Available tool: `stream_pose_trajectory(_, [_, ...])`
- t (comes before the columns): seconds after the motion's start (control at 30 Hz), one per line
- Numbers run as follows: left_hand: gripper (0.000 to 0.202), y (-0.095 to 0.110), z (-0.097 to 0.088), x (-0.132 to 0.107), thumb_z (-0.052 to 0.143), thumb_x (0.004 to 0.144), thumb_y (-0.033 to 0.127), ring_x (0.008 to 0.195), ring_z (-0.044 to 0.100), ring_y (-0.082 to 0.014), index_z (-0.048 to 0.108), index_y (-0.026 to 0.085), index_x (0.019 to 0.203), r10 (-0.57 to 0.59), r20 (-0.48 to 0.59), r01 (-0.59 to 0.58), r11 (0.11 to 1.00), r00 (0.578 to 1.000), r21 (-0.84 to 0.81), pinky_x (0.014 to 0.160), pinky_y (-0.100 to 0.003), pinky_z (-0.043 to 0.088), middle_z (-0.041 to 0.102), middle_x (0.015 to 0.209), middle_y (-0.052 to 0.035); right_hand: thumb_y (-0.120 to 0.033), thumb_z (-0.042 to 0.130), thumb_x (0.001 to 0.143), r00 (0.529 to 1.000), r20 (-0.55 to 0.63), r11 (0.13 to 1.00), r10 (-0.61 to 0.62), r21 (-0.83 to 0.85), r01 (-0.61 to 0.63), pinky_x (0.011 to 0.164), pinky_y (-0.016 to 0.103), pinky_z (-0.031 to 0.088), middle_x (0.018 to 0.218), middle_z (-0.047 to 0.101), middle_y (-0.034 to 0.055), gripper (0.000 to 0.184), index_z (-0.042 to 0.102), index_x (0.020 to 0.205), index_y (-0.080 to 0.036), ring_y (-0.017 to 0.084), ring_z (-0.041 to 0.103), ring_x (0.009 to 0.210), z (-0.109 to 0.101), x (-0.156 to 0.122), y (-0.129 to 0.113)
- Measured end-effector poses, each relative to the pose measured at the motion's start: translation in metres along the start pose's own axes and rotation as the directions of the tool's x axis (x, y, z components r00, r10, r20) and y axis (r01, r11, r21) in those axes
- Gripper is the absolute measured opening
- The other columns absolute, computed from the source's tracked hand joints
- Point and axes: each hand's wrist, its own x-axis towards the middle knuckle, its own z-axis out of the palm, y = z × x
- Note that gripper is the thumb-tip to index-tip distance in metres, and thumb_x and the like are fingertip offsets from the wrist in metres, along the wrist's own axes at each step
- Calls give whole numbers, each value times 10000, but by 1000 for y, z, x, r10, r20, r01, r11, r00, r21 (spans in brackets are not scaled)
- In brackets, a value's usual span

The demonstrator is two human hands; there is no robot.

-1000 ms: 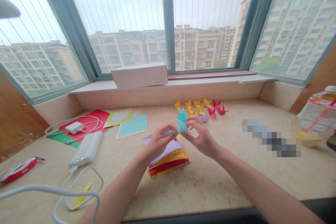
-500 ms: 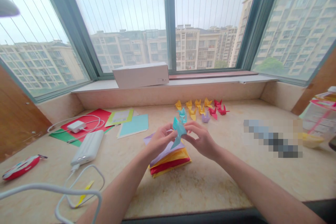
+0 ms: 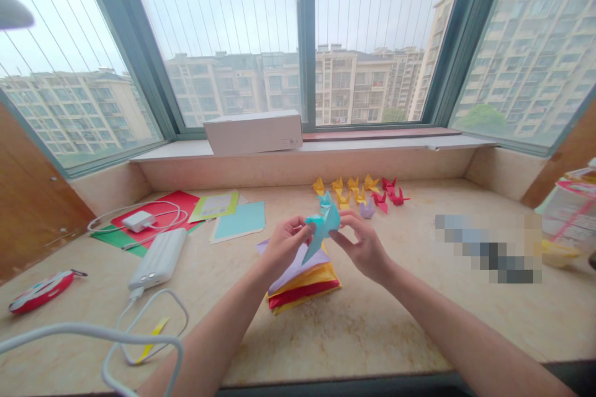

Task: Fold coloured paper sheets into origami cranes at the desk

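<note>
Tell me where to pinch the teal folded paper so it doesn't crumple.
Probably the broad upper part of the teal folded paper, coming in from either side, as the left hand and right hand pinch it. It tapers to a thin point hanging down, likely too flimsy to grip.

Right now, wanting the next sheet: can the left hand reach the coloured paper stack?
Probably yes: the left hand sits just above the paper stack, nothing between them, though it and the right hand both pinch the teal folded paper.
</note>
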Motion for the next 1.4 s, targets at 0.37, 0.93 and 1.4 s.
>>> stream_pose_trajectory(0.37, [364, -2, 0, 3, 787, 750, 476, 638, 555, -122, 689, 127, 778, -6, -52, -4, 980, 999, -200, 652, -246, 444, 646, 683, -28, -410, 684, 877, 978, -1, 938, 209, 285, -200, 843, 369, 512, 1006, 644, 44, 167, 676, 891, -244, 202, 610, 955, 3, 2, 7])
stream_pose_trajectory(0.93, [282, 4, 3, -1, 800, 753, 389, 679, 560, -108, 685, 143, 830, -27, 5, 27, 955, 1000, -296, 672, -219, 416, 665, 752, -10, -353, 584, 949, 997, -20, 998, 69, 13, -69, 817, 339, 504, 963, 639, 58, 158, 638, 872, -226, 198, 608, 905, 2, -2, 8])
stream_pose_trajectory(1.4, [359, 3, 3, -3, 866, 673, 368, 643, 575, -101, 665, 142, 867, -77, 146, 104, 978, 986, -183, 603, -210, 376, 674, 785, -23, -414, 519, 972, 985, -22, 980, 171, 105, -168, 1017, 460, 462, 1249, 623, 135, 342, 545, 1267, -243, 267, 590, 1171, -2, -4, 10])
